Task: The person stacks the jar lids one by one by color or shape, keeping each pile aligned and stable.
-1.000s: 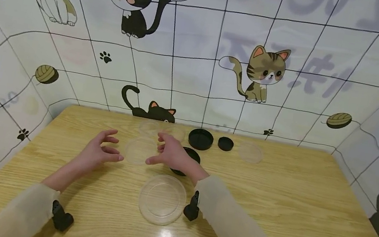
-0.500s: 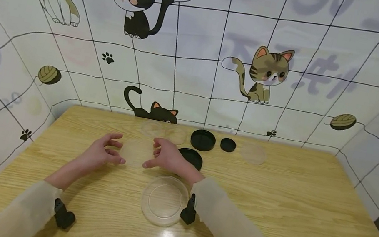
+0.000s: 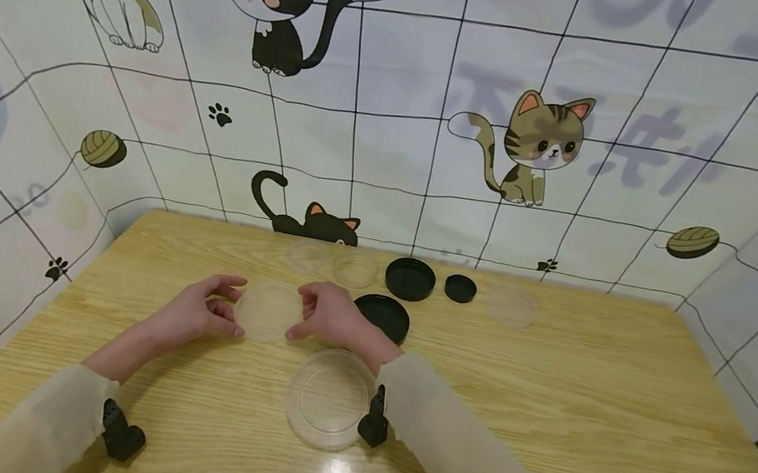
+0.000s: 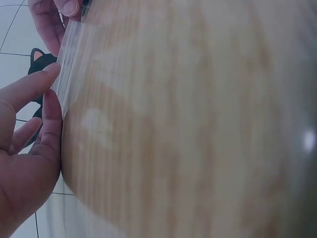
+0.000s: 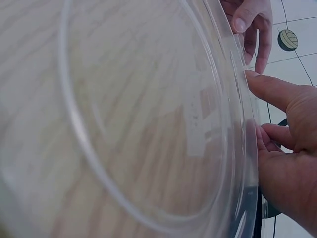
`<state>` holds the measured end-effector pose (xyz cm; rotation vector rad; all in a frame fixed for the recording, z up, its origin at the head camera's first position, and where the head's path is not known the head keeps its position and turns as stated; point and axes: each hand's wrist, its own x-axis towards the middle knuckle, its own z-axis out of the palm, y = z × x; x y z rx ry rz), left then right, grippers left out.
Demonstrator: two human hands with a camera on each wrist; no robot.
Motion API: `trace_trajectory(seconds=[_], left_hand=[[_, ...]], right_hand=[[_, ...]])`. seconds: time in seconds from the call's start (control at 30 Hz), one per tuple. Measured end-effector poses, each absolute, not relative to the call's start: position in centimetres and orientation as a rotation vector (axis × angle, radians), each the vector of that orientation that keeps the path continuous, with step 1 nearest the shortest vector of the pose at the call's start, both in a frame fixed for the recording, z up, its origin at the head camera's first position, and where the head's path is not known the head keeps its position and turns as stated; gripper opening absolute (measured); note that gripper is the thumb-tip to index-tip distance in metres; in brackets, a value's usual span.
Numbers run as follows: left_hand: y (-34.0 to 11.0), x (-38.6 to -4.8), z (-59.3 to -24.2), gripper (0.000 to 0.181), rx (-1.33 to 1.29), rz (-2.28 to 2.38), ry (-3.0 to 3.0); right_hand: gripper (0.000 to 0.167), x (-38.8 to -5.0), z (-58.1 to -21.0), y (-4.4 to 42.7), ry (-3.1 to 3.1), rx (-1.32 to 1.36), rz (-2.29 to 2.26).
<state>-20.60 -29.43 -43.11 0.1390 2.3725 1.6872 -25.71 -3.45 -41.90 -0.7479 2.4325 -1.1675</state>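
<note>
A clear round plastic lid (image 3: 269, 312) is between my two hands at the left of the table. My left hand (image 3: 198, 310) holds its left rim, with thumb and fingertips at the edge. Across from it, my right hand (image 3: 337, 318) pinches the right rim between thumb and fingers. In the left wrist view the left hand (image 4: 29, 144) touches a finely ridged clear edge (image 4: 69, 59). A larger clear lid (image 3: 323, 431) lies nearer, partly beneath the right wrist. It fills much of the right wrist view, beside the right hand (image 5: 292, 144).
Behind the right hand lies a black round shallow dish (image 3: 387, 318), partly hidden. Along the back edge are another black dish (image 3: 409, 279), a small black one (image 3: 460, 288) and several clear discs, one at the right (image 3: 513, 306). A cat-patterned curtain (image 3: 395, 146) surrounds the table.
Both hands have come in to the clear lid's rim and now hold it. The lid has shifted slightly left and toward me. The view has turned a little.
</note>
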Motion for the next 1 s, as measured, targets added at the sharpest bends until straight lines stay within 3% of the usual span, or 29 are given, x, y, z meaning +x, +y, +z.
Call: trace_trajectory(seconds=[1.0], left_hand=[[-30.00, -20.35, -43.10, 0.080, 0.146, 1.643, 2.366]], right_hand=[[0.066, -25.55, -41.99, -3.47, 2.419, -0.742, -1.203]])
